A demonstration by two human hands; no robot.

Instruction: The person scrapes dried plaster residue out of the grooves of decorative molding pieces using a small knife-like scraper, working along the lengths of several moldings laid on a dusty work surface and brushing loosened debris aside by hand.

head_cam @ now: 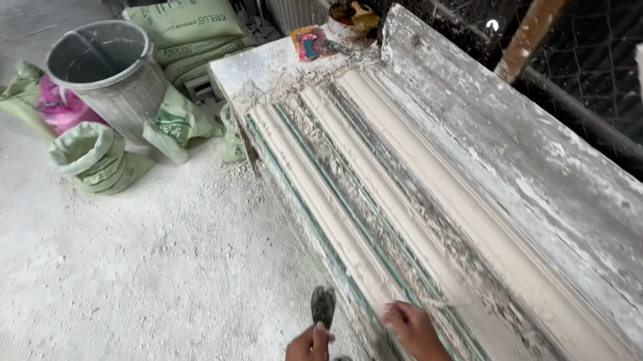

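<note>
Gripping a worn, dust-caked scraper [323, 308], left hand [306, 359] closed; right hand [411, 325] loosely curled, fingertips touching ribbed white plaster moulding [387, 197] on crumb-strewn surface [560, 179].

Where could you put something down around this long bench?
The wide dusty floor left of the bench, below the grey bucket and green sacks, is bare. The bench's far end is crowded with small tins; plaster mouldings fill its length.
</note>
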